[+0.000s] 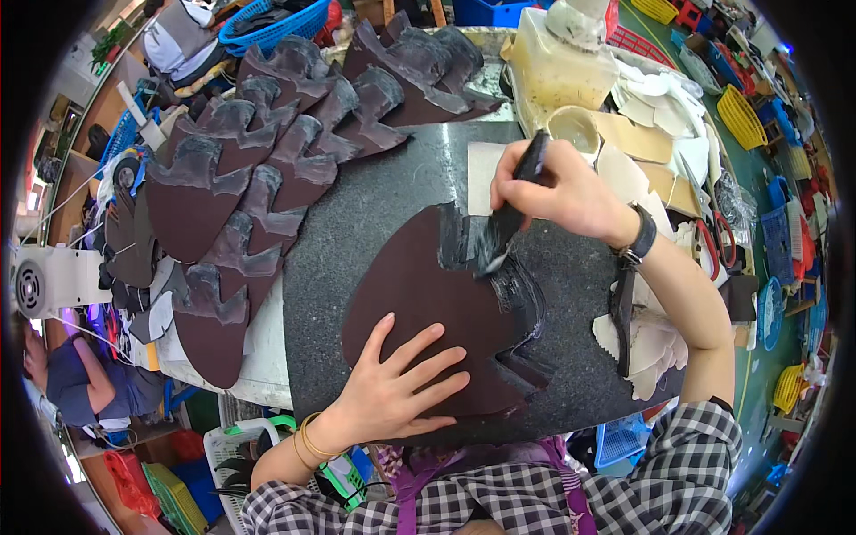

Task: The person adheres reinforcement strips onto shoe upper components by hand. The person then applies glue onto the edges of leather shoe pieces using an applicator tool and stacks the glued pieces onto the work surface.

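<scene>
A dark brown, curved cut piece [415,285] lies flat on the dark speckled board [580,357]. My left hand [399,383] rests on its lower part with the fingers spread. My right hand [557,183] grips a black-handled brush [519,198] whose bristles touch the notched right edge of the piece. Wet, shiny coating shows along that edge, from the top down to the lower right corner. Partly under the brush, a pale square [482,169] lies on the board.
Overlapping brown pieces [201,205] with greyish coated edges spread over the table's left and back. A cloudy yellowish container [562,71] stands at the back right, beside a round cup [575,129]. Pale scraps [655,343] and red-handled scissors [713,245] lie to the right.
</scene>
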Available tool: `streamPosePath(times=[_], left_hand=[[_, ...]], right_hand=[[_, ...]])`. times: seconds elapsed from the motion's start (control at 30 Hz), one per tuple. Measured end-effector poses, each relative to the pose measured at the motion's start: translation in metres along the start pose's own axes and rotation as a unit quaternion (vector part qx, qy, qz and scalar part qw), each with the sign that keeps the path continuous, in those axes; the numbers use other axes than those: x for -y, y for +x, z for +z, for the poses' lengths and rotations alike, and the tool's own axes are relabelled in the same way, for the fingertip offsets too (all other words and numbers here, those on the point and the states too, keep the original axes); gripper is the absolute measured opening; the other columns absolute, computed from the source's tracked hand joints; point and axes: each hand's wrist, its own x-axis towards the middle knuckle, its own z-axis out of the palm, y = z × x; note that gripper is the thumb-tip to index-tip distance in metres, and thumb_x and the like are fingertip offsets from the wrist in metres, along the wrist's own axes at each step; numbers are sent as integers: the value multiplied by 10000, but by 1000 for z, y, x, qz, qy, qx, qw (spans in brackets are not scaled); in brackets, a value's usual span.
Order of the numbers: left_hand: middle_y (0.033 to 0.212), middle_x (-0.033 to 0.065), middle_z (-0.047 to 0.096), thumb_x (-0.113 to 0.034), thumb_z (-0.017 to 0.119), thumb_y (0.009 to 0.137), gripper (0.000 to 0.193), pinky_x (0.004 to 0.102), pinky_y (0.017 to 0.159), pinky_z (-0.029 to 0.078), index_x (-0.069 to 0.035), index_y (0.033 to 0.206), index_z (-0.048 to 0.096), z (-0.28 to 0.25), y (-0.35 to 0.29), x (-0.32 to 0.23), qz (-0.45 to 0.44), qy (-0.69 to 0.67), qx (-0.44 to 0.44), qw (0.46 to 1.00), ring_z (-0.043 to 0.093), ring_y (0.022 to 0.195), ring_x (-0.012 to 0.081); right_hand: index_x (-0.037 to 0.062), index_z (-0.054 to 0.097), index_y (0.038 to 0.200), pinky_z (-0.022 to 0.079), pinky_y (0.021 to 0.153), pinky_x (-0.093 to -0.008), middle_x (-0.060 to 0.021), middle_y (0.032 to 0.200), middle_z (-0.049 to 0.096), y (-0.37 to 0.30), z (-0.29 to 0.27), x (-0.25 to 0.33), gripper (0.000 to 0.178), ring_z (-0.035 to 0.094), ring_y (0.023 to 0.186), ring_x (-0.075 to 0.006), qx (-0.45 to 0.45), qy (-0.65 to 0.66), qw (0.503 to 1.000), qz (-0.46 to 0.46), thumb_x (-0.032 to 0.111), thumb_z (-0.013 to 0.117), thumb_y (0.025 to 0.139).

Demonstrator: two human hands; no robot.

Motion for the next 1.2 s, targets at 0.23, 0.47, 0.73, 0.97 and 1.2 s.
streamPosePath(times=[0.23, 0.47, 0.73, 0.97, 1.2], left_hand=[[1313, 0, 557, -532, 732, 684, 559, 646, 1075, 213, -248, 1156, 639, 9, -3, 1, -15, 11, -10, 1000, 453, 1299, 302], [1294, 5, 573, -512, 736, 676, 544, 632, 1079, 226, -236, 1137, 645, 6, -6, -2, -15, 26, -24, 999, 467, 1290, 298], [1190, 8, 579, -475, 754, 676, 493, 623, 1068, 270, -198, 1070, 649, 10, -3, -2, -6, 29, -62, 998, 465, 1292, 257], [1168, 9, 584, -486, 748, 679, 498, 629, 1073, 260, -205, 1075, 637, 12, -8, 0, 0, 23, -70, 997, 478, 1282, 273], [1193, 10, 575, -504, 719, 709, 492, 633, 1068, 265, -209, 1093, 634, 13, -10, 2, 4, 21, -73, 997, 482, 1274, 253]], right_hand=[[10, 570, 726, 473, 582, -264, -87, 757, 646, -92, 16, -34, 109, 588, 647, -132, -53, 47, 993, -93, 96, 622, 768], [53, 550, 785, 519, 526, -293, -110, 851, 654, -114, 31, -15, 162, 660, 660, -238, -24, -239, 908, -344, 76, 659, 667], [79, 531, 732, 476, 456, -286, -57, 710, 599, -83, 53, 9, 247, 608, 545, -187, -9, -166, 924, -345, 181, 753, 696], [68, 517, 731, 459, 463, -284, -43, 639, 543, -114, 44, 13, 260, 580, 540, -192, 165, -211, 925, -270, 159, 756, 687], [48, 574, 814, 540, 699, -321, -104, 839, 653, -86, 53, 9, 193, 672, 772, -246, 86, -101, 975, -179, 14, 700, 672]])
